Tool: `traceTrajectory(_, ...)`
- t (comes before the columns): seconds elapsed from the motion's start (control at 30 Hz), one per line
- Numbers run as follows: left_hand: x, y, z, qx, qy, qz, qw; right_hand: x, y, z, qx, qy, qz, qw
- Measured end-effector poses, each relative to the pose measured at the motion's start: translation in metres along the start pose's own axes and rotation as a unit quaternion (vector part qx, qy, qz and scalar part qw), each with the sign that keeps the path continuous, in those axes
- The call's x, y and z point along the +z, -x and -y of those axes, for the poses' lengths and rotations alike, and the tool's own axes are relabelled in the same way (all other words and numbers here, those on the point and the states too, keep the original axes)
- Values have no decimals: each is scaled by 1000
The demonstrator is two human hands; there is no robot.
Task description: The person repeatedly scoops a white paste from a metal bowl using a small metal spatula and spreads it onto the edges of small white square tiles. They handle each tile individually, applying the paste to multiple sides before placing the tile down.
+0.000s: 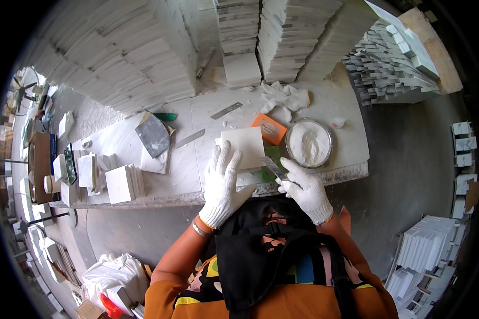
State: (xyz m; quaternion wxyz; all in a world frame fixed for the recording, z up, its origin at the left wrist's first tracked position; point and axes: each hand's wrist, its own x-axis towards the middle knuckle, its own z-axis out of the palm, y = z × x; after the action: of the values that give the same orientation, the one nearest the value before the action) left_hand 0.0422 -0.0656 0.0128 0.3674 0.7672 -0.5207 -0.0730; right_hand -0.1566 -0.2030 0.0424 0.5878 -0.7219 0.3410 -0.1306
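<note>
My left hand (223, 183), in a white knitted glove, lies with fingers spread and their tips on a square white tile (242, 143). The tile rests on the stone-topped table, and another pale piece shows at its edge. In my right hand (306, 191), also gloved, is a narrow grey metal blade (273, 167), pinched and pointing toward the tile's right edge. A green pad (271, 155) sticks out beside the tile, partly hidden by it. Just behind lies an orange box (270, 128). A round bowl (331, 151) of white powder stands to the right.
Tall stacks of white slabs (138, 58) line the back of the table. A loose white glove (285, 98) and two metal strips, one a flat strip (226, 110), lie behind the tile. Leftward are a grey stone piece (154, 135) and upright white tiles (123, 184).
</note>
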Motion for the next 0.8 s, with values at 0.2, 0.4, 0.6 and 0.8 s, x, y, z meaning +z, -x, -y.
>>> traceTrajectory(0.2, -16, -4, 0, 55, -4, 62, 997, -2, -2, 14, 49, -74, 16, 996)
traceTrajectory(0.4, -16, -12, -19, 14, 59, 49, 997, -3, -9, 20, 67, -144, 18, 987)
traceTrajectory(0.6, -11, -23, -23, -49, 262, 138, 954, 0, -13, 42, 18, -73, 89, 993)
traceTrajectory(0.8, -16, -36, -31, -189, 380, 177, 888, -5, -16, 42, -39, -6, 73, 997)
